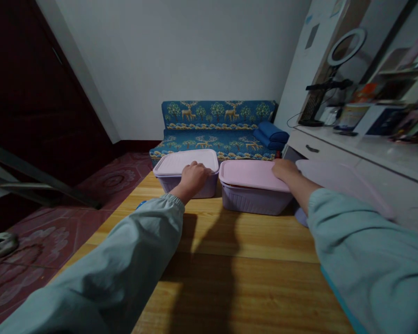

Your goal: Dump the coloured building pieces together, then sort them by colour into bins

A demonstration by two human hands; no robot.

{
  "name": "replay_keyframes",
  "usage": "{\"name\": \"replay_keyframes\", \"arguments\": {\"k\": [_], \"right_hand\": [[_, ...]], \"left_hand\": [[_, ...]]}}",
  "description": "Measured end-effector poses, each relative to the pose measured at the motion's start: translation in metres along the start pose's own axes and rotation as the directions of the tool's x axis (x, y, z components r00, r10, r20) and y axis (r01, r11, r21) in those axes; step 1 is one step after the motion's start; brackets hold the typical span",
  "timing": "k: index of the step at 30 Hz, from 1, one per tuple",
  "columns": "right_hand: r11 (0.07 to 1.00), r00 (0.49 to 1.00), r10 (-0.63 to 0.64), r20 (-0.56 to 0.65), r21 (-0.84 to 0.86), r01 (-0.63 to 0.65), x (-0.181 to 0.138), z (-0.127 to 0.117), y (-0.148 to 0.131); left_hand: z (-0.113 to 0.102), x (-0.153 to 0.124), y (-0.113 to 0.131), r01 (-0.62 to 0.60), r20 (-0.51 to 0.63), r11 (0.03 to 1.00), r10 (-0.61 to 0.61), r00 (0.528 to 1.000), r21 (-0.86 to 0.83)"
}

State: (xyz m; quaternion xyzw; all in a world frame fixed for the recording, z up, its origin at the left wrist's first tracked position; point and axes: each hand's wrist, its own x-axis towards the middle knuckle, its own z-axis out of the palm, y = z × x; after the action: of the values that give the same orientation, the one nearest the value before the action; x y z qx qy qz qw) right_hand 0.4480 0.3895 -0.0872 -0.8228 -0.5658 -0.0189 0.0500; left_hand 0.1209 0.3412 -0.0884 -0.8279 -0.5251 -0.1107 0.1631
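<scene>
A purple storage box (174,183) with a pale lid (181,161) stands at the far left end of the wooden table (264,264). My left hand (194,180) is closed over the front right edge of that lid, its fingers curled. Beside it is a second purple storage box (254,200), under a pink lid (247,172). This lid sits unevenly, with a thin gap under its front rim. My right hand (285,170) grips the lid's right end, fingers partly hidden. Farther right, a third pale lilac lid (341,183) on a box is mostly covered by my right sleeve.
A blue patterned sofa (209,139) with folded blue cushions (271,133) stands behind the table. At right, a white cabinet (320,150) bears a ring light (346,46) and clutter. Metal legs (55,183) and a shoe (2,243) are on the left floor.
</scene>
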Motion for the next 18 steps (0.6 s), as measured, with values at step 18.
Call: {"name": "replay_keyframes", "arguments": {"k": [18], "right_hand": [[0.734, 0.742, -0.66, -0.117, 0.114, 0.67, -0.052, -0.025, -0.162]], "left_hand": [[0.025, -0.002, -0.011, -0.131, -0.112, 0.917, 0.095, 0.989, -0.377]]}}
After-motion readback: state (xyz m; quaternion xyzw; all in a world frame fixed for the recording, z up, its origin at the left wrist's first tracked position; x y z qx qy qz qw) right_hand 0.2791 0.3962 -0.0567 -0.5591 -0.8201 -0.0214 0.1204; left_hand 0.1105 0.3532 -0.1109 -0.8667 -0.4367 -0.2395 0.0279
